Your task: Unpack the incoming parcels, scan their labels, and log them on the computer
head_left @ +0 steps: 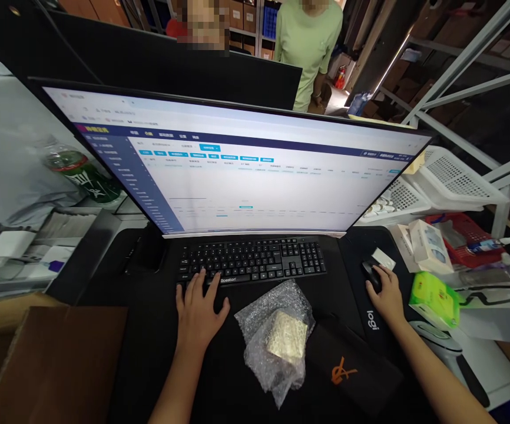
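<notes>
My left hand (199,309) rests at the lower left of a black keyboard (255,259), its fingers spread on the bottom keys. On the right, my right hand (385,288) is wrapped over a black computer mouse (371,275) on a dark mouse pad (355,259). A large monitor (255,182) stands behind the keyboard and shows a page with a blue side menu and a table. Between my arms lies bubble wrap (277,312) around a gold-coloured block (287,335). Beside it is a black pouch (356,365) with an orange emblem.
An open cardboard box (60,359) sits at lower left, with a green bottle (87,176) beyond. At right are a green tissue pack (434,299), a barcode scanner (438,341), glasses (493,294), a red basket (462,235) and white baskets (458,176). A person (308,41) stands behind the monitor.
</notes>
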Tool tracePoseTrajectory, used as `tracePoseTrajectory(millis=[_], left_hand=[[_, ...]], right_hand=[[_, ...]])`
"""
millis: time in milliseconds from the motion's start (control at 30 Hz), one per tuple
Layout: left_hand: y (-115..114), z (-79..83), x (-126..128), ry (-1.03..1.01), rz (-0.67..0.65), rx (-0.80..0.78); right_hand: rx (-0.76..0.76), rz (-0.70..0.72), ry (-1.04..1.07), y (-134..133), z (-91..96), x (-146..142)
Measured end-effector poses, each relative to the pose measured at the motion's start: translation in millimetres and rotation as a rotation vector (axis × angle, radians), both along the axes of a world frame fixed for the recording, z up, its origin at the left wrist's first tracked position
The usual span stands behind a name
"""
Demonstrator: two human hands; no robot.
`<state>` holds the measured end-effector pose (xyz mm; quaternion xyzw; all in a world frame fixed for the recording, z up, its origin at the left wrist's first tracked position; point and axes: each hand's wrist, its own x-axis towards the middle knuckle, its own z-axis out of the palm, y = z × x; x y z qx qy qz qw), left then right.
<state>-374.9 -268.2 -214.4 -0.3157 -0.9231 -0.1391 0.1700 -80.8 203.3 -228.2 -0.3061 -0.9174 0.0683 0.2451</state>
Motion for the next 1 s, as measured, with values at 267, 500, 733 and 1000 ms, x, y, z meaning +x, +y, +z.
tracePoseTrajectory(millis=[267, 500, 733, 1000], left_hand=[[-1.6, 0.9, -0.3, 0.008, -0.005, -0.008], [-1.2, 0.7, -0.3, -0.030, -0.002, 0.011], [-1.6, 1.1, -0.1, -0.044, 0.010, 0.006], [-2.2, 1.6, 0.5, -0.065, 0.010, 0.012]], right_hand=[[0.022, -0.006, -0.047, -0.5, 2.3, 3.3], [0.008, -0.014, -0.058, -0.4, 1.5, 3.0], [0.026, 0.004, -0.061, 0.1, 1.2, 3.6], [0.024, 0.002, -0.059, -2.2, 2.6, 2.6]])
